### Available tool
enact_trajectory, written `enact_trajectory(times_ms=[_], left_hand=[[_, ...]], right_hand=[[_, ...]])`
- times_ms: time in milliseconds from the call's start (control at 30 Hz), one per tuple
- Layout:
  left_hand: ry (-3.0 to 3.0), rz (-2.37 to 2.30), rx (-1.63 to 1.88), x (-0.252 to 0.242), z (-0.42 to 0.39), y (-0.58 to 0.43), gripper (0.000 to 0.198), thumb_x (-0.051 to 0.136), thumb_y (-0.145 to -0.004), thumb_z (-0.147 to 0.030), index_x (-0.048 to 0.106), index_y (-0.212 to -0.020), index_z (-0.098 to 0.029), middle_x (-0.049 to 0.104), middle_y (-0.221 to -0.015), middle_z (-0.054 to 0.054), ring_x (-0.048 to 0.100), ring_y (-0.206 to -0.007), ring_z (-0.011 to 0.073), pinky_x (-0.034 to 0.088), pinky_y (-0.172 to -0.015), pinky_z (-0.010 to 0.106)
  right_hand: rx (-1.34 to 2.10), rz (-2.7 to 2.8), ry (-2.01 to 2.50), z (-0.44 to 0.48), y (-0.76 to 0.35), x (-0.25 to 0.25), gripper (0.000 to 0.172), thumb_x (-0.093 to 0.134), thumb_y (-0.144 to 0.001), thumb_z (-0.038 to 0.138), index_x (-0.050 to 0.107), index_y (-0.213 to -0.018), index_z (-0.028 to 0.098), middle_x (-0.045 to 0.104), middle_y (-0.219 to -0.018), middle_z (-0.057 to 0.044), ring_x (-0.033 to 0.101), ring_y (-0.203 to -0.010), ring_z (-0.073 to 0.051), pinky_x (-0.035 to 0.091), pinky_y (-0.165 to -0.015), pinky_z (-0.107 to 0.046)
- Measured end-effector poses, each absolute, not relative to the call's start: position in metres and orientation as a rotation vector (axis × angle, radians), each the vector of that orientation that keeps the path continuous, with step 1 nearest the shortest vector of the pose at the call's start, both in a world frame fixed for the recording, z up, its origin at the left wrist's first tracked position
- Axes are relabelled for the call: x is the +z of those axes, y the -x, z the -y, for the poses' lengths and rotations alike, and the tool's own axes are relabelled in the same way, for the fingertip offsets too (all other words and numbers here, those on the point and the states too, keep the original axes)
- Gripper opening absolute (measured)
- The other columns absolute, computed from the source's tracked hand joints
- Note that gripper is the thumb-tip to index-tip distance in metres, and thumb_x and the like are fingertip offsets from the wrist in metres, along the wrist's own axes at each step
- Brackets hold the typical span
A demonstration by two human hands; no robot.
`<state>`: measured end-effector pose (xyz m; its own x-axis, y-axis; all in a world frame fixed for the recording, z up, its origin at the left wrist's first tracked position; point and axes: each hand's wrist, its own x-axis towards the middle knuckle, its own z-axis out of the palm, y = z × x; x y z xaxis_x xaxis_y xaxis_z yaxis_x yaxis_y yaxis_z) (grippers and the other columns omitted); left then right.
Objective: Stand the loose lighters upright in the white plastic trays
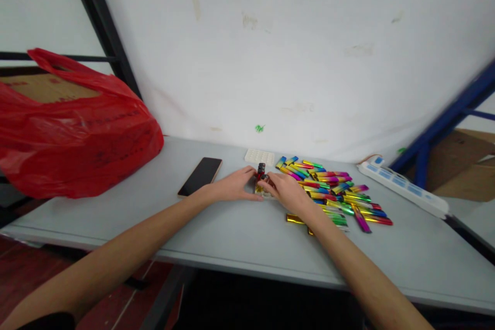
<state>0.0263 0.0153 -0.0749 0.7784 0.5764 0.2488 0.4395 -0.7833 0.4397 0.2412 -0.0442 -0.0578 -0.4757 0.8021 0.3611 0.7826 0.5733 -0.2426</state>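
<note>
In the middle of the table a small pale tray [267, 196] holds a few upright shiny lighters [261, 167] with dark tops. My left hand [236, 185] is at the tray's left side, thumb and fingers spread apart around its edge. The fingers of my right hand [284, 188] are closed on the dark top of one lighter [265, 178] over the tray; its lower part is mostly hidden. To the right lies a loose pile of metallic lighters [328, 191] in gold, blue, green, red and purple, partly behind my right forearm.
A second white tray with a grid of holes [259, 157] lies near the wall. A dark-screened phone [201, 176] is on the left. A red plastic bag [85, 134] around a cardboard box stands far left. A white power strip [404, 188] lies far right.
</note>
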Motion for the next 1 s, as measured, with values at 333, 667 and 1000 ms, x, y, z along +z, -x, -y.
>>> enact_trajectory(times_ms=[333,667,1000], left_hand=[[-2.615,-0.84,0.49,-0.072,-0.012,-0.027,0.082,0.073,-0.081,-0.068,0.051,-0.14,-0.016,0.055,-0.142,0.016,0.054,-0.132,0.0329,0.039,-0.115,0.042],[-2.6,-0.88,0.454,-0.07,-0.011,-0.027,0.085,0.073,-0.08,-0.069,0.051,-0.14,-0.013,0.055,-0.142,0.018,0.054,-0.13,0.0333,0.04,-0.114,0.041],[-2.592,-0.835,0.511,-0.071,-0.011,-0.027,0.079,0.073,-0.08,-0.069,0.054,-0.137,-0.017,0.057,-0.138,0.015,0.056,-0.127,0.0335,0.043,-0.111,0.043]], right_hand=[[-0.124,2.089,1.54,0.021,-0.29,-0.028,0.065,0.022,-0.109,0.055,0.06,-0.069,0.021,0.064,-0.063,-0.006,0.058,-0.061,-0.019,0.031,-0.063,-0.031],[-0.093,2.397,1.866,-0.067,-0.313,-0.053,0.063,0.059,-0.092,0.065,0.064,-0.131,0.017,0.066,-0.131,-0.019,0.06,-0.122,-0.032,0.041,-0.105,-0.043],[0.175,2.014,1.381,-0.055,-0.311,-0.06,0.04,0.072,-0.079,0.019,0.068,-0.118,0.015,0.057,-0.128,-0.015,0.065,-0.105,-0.022,0.054,-0.099,-0.041]])
